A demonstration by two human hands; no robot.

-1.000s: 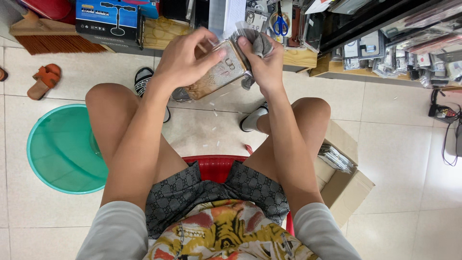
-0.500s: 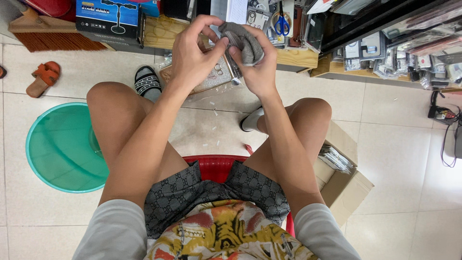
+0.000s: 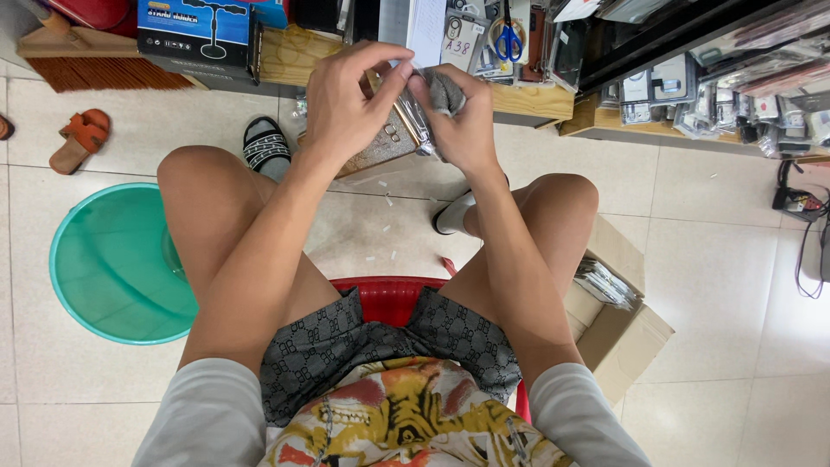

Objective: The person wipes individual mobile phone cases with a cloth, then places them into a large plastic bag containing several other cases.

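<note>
Grey cloth (image 3: 443,91) is bunched in my right hand (image 3: 462,121), fingers curled tight around it, up at twelve o'clock above my knees. A second ago the clear-wrapped packet (image 3: 380,147) sat broad and flat between both hands; now it hangs lower, tilted, half hidden under my left hand (image 3: 346,108) — and the cloth has come round on top of it. My left thumb and forefinger are pinched narrow, meeting the cloth's edge beside the right fingertips. I read that as the wiping having shifted to an upper corner of the packet, though the contact itself is hidden. The green basin (image 3: 112,264) sits at nine o'clock, the cardboard box (image 3: 618,324) at four — both untouched.
</note>
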